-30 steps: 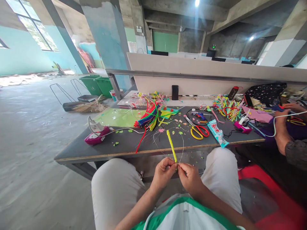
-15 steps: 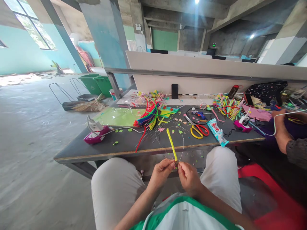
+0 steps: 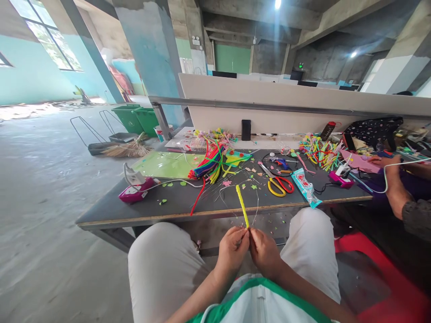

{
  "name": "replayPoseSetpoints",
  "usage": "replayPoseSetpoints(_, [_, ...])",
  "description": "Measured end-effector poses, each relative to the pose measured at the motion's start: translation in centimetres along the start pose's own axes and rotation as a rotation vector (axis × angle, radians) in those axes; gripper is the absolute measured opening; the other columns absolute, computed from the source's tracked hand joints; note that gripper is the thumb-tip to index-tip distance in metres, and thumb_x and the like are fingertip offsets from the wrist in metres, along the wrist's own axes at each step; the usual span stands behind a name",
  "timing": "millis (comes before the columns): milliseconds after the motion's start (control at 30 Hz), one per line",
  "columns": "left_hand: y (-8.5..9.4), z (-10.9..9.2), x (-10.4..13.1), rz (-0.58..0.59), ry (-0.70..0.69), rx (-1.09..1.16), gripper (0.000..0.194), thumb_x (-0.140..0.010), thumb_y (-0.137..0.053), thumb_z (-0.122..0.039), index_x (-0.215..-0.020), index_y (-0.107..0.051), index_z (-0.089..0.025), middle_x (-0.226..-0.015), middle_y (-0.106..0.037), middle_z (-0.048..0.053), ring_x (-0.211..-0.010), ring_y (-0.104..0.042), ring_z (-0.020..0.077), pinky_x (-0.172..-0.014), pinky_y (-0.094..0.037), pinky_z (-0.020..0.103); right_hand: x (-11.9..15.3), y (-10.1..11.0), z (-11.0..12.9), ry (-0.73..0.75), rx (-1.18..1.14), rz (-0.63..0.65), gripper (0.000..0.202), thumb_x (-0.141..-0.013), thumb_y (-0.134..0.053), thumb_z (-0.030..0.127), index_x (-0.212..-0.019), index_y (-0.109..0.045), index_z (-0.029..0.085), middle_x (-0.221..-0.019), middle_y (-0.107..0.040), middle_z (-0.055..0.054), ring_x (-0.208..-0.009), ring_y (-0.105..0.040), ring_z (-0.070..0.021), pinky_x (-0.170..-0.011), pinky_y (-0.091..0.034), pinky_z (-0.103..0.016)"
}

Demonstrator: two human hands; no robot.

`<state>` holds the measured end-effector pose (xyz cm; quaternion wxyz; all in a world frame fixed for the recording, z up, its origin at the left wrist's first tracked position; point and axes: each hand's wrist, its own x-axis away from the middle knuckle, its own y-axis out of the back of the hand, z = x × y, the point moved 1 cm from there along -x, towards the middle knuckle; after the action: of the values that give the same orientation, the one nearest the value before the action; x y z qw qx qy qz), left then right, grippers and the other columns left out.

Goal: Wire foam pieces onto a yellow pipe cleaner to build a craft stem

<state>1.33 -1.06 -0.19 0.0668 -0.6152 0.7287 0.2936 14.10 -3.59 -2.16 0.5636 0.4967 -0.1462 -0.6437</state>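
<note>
A yellow pipe cleaner [image 3: 242, 205] stands nearly upright over the table's front edge, leaning a little left. At its lower end my left hand [image 3: 232, 247] and my right hand [image 3: 265, 251] meet, fingers pinched closed around it. The fingers hide that end. Thin wires [image 3: 257, 204] curve up from between the hands on both sides of the yellow stem. Beyond lie a bundle of coloured pipe cleaners [image 3: 212, 162], one loose red pipe cleaner [image 3: 198, 197] and a pink paper star [image 3: 227, 183].
Scissors [image 3: 279, 181], a blue glue gun [image 3: 281, 161] and a blue-white wrapper [image 3: 305, 187] lie on the dark table [image 3: 111, 211]. Purple power strips [image 3: 136, 190] sit left and right. A phone [image 3: 246, 129] leans at the back. At the right, a co-worker's arm [image 3: 397, 190] reaches over the table.
My fingers have closed in tighter at the base of the yellow pipe cleaner, and the left hand has turned slightly. The co-worker's hand at the right has reached farther onto the table.
</note>
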Motion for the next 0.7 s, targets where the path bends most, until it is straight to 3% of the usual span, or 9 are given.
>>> replayPoseSetpoints(200, [0.0,0.5,-0.2,-0.011,0.142,0.175,0.019,-0.081,-0.061,-0.029,-0.072,-0.073,-0.017,-0.068,-0.061,0.005,-0.066,-0.057,0.0152,-0.063,-0.044,0.025,0.2,-0.3,0.0,0.019,-0.101,-0.077,0.025,-0.094,-0.035,0.023,-0.100,-0.058,0.017,-0.089,-0.067,-0.013,-0.083,-0.065,-0.0226,-0.072,-0.052,-0.034])
replayPoseSetpoints(367, [-0.1,1.2,-0.6,0.046,0.304,0.426,0.017,-0.077,-0.066,-0.031,-0.076,-0.074,-0.017,-0.072,-0.061,0.005,-0.071,-0.056,0.0156,-0.067,-0.044,0.025,0.3,-0.1,0.2,-0.002,-0.246,-0.147,0.026,-0.094,-0.039,0.027,-0.100,-0.063,0.020,-0.085,-0.067,-0.011,-0.076,-0.064,-0.0211,-0.069,-0.052,-0.033])
replayPoseSetpoints(600, [0.0,1.7,-1.0,0.086,0.274,0.480,0.018,-0.075,-0.068,-0.031,-0.068,-0.073,-0.015,-0.070,-0.056,0.004,-0.070,-0.052,0.0144,-0.063,-0.042,0.025,0.1,0.0,0.4,-0.096,-0.370,-0.095,0.027,-0.094,-0.039,0.028,-0.091,-0.065,0.020,-0.081,-0.067,-0.009,-0.074,-0.063,-0.0197,-0.069,-0.051,-0.031])
replayPoseSetpoints(700, [-0.1,1.8,-1.0,0.041,0.280,0.476,0.021,-0.075,-0.067,-0.031,-0.062,-0.070,-0.015,-0.068,-0.054,0.003,-0.067,-0.051,0.0133,-0.060,-0.041,0.024,-0.1,-0.2,0.5,-0.196,-0.434,-0.059,0.029,-0.093,-0.041,0.030,-0.084,-0.066,0.020,-0.079,-0.068,-0.008,-0.072,-0.063,-0.0190,-0.068,-0.050,-0.030])
